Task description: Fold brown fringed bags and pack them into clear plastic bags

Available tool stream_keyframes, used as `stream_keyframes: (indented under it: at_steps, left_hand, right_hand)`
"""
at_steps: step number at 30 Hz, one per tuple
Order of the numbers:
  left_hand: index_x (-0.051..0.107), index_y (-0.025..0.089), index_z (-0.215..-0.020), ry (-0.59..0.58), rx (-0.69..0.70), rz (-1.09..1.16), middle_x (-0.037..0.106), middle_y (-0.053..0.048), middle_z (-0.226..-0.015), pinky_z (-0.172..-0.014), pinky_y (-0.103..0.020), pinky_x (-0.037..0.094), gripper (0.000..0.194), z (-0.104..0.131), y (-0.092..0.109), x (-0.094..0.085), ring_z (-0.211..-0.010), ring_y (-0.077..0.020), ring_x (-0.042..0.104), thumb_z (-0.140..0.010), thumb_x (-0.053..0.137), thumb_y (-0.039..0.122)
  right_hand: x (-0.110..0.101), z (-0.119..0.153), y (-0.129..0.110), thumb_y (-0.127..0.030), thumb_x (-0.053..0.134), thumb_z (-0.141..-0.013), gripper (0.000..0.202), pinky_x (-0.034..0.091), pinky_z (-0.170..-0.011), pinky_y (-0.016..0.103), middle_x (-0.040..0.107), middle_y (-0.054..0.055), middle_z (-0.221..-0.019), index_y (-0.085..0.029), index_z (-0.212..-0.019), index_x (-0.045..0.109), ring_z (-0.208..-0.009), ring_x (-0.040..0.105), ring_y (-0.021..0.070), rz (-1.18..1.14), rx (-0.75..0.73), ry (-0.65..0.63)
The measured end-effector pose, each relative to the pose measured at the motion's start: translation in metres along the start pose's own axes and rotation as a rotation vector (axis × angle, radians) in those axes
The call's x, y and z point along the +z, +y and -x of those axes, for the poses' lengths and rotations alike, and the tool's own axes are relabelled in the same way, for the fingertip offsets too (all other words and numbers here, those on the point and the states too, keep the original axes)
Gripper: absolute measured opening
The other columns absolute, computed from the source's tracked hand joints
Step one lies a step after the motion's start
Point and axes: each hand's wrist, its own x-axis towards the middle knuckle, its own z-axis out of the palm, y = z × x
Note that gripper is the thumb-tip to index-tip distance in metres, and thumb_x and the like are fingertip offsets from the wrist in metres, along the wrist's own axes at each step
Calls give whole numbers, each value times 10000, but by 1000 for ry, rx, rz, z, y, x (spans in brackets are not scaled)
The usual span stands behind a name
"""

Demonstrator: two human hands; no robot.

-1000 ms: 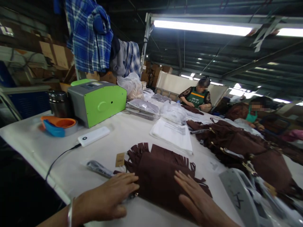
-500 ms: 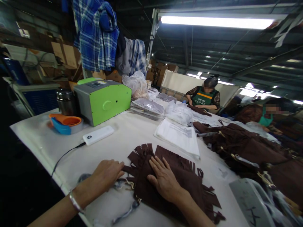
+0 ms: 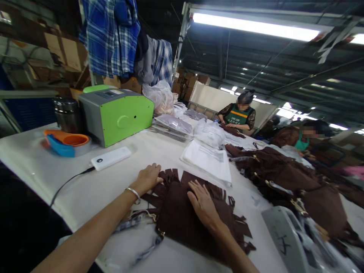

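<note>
A dark brown fringed cloth piece (image 3: 182, 216) lies flat on the white table (image 3: 113, 193), its strips spread around the edges. My left hand (image 3: 149, 177), with a bangle at the wrist, is at the upper left fringe, fingers bent and closed on the strips there. On the middle of the cloth rests my right hand (image 3: 202, 203), palm down with its fingers stretched out. Cords and a plastic-wrapped piece (image 3: 149, 250) trail from the cloth's lower left side.
A green and grey machine (image 3: 125, 117), orange tape holder (image 3: 66, 140) and white power bank (image 3: 111, 158) stand left. White bags (image 3: 209, 161) lie behind the cloth. Right are a brown garment pile (image 3: 287, 174) and grey device (image 3: 286, 235). Two people (image 3: 239, 113) sit beyond.
My left hand has moved up and right along the fringe to its upper left strips. My right hand has shifted slightly right over the cloth. The view has turned a little.
</note>
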Motion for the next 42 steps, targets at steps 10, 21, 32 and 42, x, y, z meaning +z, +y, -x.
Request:
stream_keyframes:
  at_steps: [10,21,32,42]
  left_hand:
    - [568,212,-1016,1,222,83,600,-56,-1057,-874,-333,466,118,35,63,-10,-1002,-214,571,-936,499,263]
    - [542,220,-1160,31,328,351,615,-50,-1099,-997,-363,435,459,51,82,36,-1054,-210,535,-786,419,-16]
    - [549,227,-941,-103,341,456,560,8,-902,-808,-304,430,254,38,70,25,-875,-179,536,-740,525,74]
    - [433,223,-1220,4,304,483,610,-36,-1068,-930,-295,444,523,51,57,41,-1004,-165,570,-753,409,-10]
  right_hand:
    - [-5,5,11,-535,430,-945,490,339,-1096,453,594,78,-1320,-237,-1316,547,-1248,499,268,-228,36,12]
    - [-23,45,71,-591,357,-958,573,362,-1120,416,609,110,-1317,-169,-1257,606,-1250,534,249,-625,224,289]
    - [-12,46,81,-481,421,-955,414,279,-1145,511,659,74,-1236,-219,-1156,671,-1214,550,268,-405,209,429]
    - [-15,3,-25,-362,588,-895,165,161,-1155,456,678,12,-877,-238,-886,697,-975,571,197,194,-476,37]
